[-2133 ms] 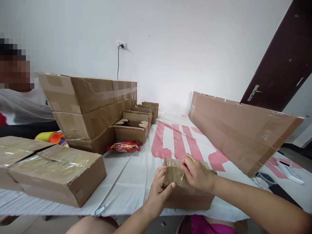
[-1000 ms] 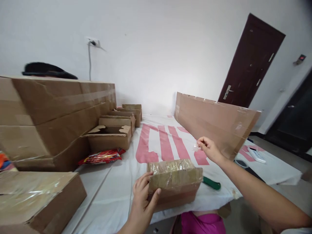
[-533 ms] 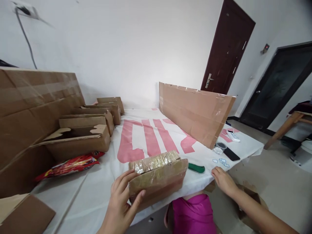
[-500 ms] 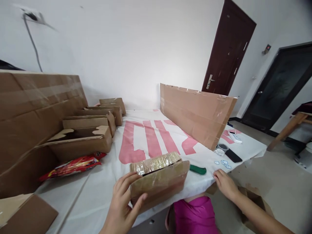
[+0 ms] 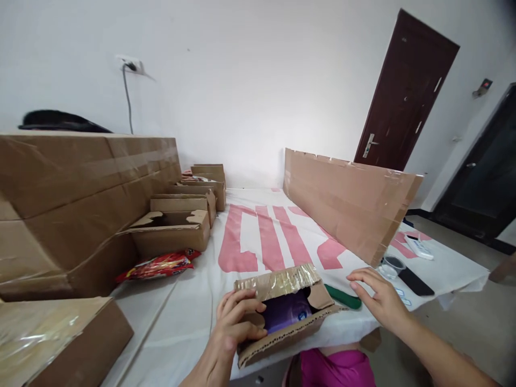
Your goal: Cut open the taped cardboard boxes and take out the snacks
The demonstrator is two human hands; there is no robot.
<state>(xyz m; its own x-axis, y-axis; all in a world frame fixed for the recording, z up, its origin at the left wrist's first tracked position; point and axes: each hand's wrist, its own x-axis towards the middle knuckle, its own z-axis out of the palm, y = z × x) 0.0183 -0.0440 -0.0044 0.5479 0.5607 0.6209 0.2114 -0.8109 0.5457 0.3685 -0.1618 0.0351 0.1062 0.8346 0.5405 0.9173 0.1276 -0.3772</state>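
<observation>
A small cardboard box (image 5: 288,336) sits at the front edge of the table, its top flaps open. Inside it lies a purple package (image 5: 284,312) with a small dark blue mark, partly hidden by flaps and fingers. My left hand (image 5: 237,317) grips the left end of the box, fingers bent over the edge into the opening. My right hand (image 5: 377,298) hovers off the box's right side, empty, thumb and fingers apart. Between that hand and the box lies a green handle (image 5: 343,297); the rest of this tool is hidden behind the box.
Several open cardboard boxes (image 5: 171,239) line the left, beside a large carton (image 5: 88,177). A red snack packet (image 5: 161,266) lies before them. A cardboard panel (image 5: 342,199) stands at right. Near it are a clear round container (image 5: 391,266), a black flat object (image 5: 417,282) and blue-edged stickers (image 5: 403,296).
The box's top flaps have come open, showing the purple package. My left fingers have moved into the opening. My right hand has come up from the table edge, and the view has swung left.
</observation>
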